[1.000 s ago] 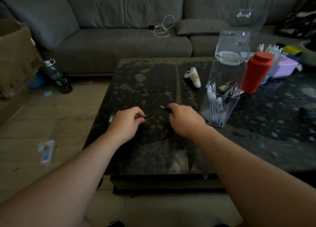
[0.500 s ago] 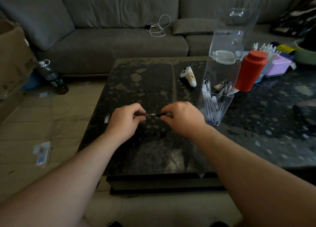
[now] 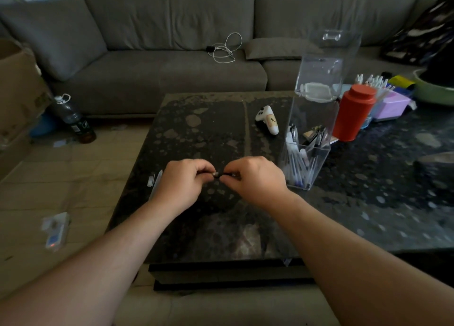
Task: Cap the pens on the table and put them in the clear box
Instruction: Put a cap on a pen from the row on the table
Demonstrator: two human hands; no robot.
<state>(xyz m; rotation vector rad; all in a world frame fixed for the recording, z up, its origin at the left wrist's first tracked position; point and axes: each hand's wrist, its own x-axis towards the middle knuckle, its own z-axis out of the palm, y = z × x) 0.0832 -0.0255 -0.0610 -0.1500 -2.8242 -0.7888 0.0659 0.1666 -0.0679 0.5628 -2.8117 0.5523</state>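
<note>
My left hand (image 3: 183, 184) and my right hand (image 3: 255, 178) meet over the dark table (image 3: 221, 227), each pinching one end of a thin pen (image 3: 219, 175). The pale piece on the left and the dark piece on the right touch between my fingertips. A pale barrel end (image 3: 157, 182) sticks out on the left of my left hand. The tall clear box (image 3: 317, 163) stands just right of my right hand with its lid (image 3: 326, 62) swung up; several capped pens stand inside.
A small white piece (image 3: 150, 179) lies at the table's left edge. Behind the hands are a white game controller (image 3: 267, 119), a red canister (image 3: 353, 112) and a purple box (image 3: 390, 104). A grey sofa (image 3: 172, 75) lies beyond; a bottle (image 3: 73, 119) stands on the floor.
My hands have come together: the two pen parts, held apart a second ago, now touch end to end. The view has shifted slightly.
</note>
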